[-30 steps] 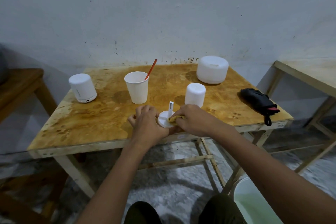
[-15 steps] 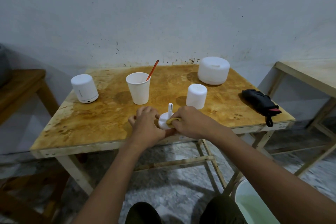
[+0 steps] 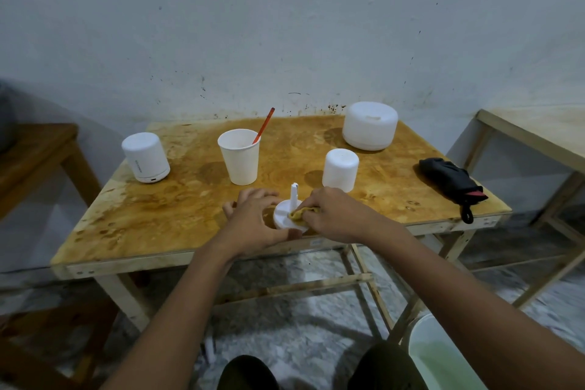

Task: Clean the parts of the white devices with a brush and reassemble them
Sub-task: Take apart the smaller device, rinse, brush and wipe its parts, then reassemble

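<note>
Nearest, low right by the knee: a bucket [image 3: 418,342] w/ greenish liquid, on the floor, well apart from the work.

At the worktop's [image 3: 177,209] front edge, the left hand [image 3: 253,218] has its fingers curled round the rim of a white disc base [image 3: 283,218] w/ an upright post, steadying it flat on the wood. The right hand [image 3: 335,215] pinches a wadded yellowish cloth [image 3: 299,214] & presses it on the disc's top, just beside the post's foot. So this part is mid-wipe, prob. not finished.

Just behind the right hand stands its likely cover [image 3: 340,169], a white cylinder, off the base, so reassembly isn't done yet.

Further back, centre: a paper cup [image 3: 239,157] w/ a red-handled brush [image 3: 264,125] leaning in it, in neither hand. Far left a small device [image 3: 145,157], closed up; far right by the wall a large device [image 3: 369,125], lid on. Can't tell if either is cleaned yet. A black pouch [image 3: 449,180] lies at the right edge.

Judgement: one device open & under way, closing it left; the other two possibly still to do.
</note>
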Motion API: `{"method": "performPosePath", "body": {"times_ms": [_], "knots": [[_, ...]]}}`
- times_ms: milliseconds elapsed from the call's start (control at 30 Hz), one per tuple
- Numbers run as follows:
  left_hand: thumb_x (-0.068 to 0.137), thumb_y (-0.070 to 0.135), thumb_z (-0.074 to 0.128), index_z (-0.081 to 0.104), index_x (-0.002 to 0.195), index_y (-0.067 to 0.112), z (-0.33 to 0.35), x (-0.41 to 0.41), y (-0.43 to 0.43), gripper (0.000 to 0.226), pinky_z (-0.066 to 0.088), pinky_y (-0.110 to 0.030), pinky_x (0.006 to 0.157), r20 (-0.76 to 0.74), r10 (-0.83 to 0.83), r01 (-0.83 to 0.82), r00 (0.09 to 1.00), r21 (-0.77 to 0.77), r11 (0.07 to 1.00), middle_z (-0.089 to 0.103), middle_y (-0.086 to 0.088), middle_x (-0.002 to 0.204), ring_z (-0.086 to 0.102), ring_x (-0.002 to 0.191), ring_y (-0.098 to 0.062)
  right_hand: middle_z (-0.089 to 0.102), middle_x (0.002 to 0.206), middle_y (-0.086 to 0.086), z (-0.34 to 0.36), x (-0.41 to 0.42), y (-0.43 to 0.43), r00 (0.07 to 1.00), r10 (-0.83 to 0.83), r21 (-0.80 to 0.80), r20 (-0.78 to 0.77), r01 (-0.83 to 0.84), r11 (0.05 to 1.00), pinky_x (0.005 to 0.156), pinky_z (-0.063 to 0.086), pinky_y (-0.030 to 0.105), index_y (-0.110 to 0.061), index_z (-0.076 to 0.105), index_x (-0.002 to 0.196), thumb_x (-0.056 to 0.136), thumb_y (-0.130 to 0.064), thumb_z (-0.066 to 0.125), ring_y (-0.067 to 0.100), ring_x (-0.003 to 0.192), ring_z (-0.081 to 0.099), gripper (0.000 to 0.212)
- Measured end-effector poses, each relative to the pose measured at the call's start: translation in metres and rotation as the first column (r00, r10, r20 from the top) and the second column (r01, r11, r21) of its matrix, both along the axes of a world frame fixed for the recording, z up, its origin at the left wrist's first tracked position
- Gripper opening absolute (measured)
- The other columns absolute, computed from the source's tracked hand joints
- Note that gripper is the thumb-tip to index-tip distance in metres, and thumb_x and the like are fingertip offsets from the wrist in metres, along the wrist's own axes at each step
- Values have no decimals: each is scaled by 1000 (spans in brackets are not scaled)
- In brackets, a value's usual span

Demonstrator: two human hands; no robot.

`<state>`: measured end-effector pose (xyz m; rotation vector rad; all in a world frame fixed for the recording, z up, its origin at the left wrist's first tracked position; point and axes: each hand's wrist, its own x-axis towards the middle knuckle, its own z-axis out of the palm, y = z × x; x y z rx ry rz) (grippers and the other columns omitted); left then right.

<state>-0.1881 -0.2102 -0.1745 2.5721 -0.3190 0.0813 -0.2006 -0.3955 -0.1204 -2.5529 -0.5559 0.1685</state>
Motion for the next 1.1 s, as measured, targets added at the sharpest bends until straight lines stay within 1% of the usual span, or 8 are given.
{"method": "performPosePath", "body": {"times_ms": [100, 200, 333, 433, 567, 667, 900, 1100], "knots": [[68, 61, 76, 62, 107, 31, -8, -3, -10, 52, 13, -31, 90, 144, 133, -125, 980, -64, 990, 47, 20, 121, 26, 127, -7, 65, 92, 10, -4, -1, 9, 1000, -1, -20, 24, 1, 1000, 64, 46, 32, -4, 74, 88, 94, -18, 51, 22, 78, 60, 28], [72, 49, 77, 57, 90, 30, -12, -7, -20, 34, 10, -28, 84, 213, 252, -234, 944, -107, 966, 48, 19, 108, 30, 121, -8, 62, 84, 9, -6, -1, 16, 999, 9, -26, 42, -8, 1000, 58, 40, 25, -5, 74, 84, 93, -17, 51, 15, 68, 53, 27], [76, 27, 75, 51, 89, 32, -15, -6, -25, 28, 8, -27, 81, 242, 304, -291, 921, -88, 953, 48, 16, 109, 30, 122, -11, 64, 91, 13, -8, -3, 17, 999, 31, -1, 44, -31, 1000, 72, 50, 39, -7, 77, 88, 93, -17, 52, 22, 79, 58, 27], [76, 19, 71, 53, 92, 29, -14, -7, -26, 26, 8, -27, 81, 242, 300, -284, 923, -98, 954, 50, 14, 111, 30, 121, -11, 60, 106, 12, -7, -5, 16, 996, 70, -34, 62, -68, 997, 82, 49, 41, -9, 76, 98, 94, -14, 51, 24, 91, 57, 26], [75, 23, 75, 52, 90, 30, -17, -10, -25, 29, 8, -28, 78, 268, 307, -290, 913, -104, 951, 46, 19, 105, 32, 119, -11, 53, 112, 11, -12, -13, 20, 994, 55, -69, 98, -49, 996, 82, 50, 40, -12, 73, 110, 94, -8, 48, 28, 97, 56, 30], [80, 24, 69, 54, 92, 28, -18, -10, -28, 20, 14, -32, 86, 251, 320, -290, 914, -149, 945, 49, 17, 108, 32, 120, -11, 50, 115, 5, -21, -20, 27, 989, -87, 17, 116, 86, 996, 75, 44, 31, -21, 67, 124, 97, -13, 48, 24, 101, 55, 34], [79, 34, 73, 56, 97, 28, -18, -10, -29, 25, 13, -31, 86, 255, 297, -268, 920, -142, 953, 50, 17, 108, 31, 120, -9, 51, 113, 6, -33, -20, 36, 949, -293, 67, 118, 287, 956, 76, 49, 37, -37, 60, 130, 101, -29, 41, 27, 97, 58, 36], [81, 29, 73, 60, 105, 29, -18, -11, -30, 28, 14, -31, 86, 254, 283, -253, 925, -146, 957, 51, 17, 112, 30, 125, -10, 60, 109, 0, -31, -14, 45, 935, -333, 58, 120, 329, 943, 59, 32, 26, -33, 64, 125, 101, -27, 41, 17, 81, 51, 33]]}}
